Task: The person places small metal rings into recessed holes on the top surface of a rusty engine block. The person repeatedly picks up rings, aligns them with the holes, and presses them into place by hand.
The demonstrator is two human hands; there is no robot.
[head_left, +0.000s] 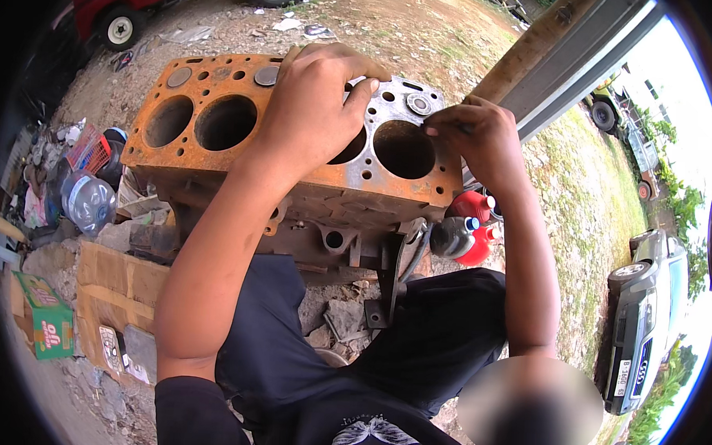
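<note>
A rusty engine block (295, 173) stands in front of me, its flat top face showing round cylinder bores. The top is orange with rust at the left and scraped to bare grey metal at the right. My left hand (317, 96) rests over the middle of the top, thumb and index finger apart on the grey part, the other fingers partly hidden. At the right end my right hand (480, 137) has its fingers pinched together at the rim of the rightmost bore (405, 150); anything between them is hidden. A round grey valve head (419, 105) sits just left of those fingers.
Red and dark plastic bottles (469, 226) stand by the block's right end. Left lie a clear water jug (90, 204), a red basket (89, 149), flattened cardboard (118, 285) and a green box (45, 315). A metal post (558, 57) rises at the upper right; vehicles stand beyond.
</note>
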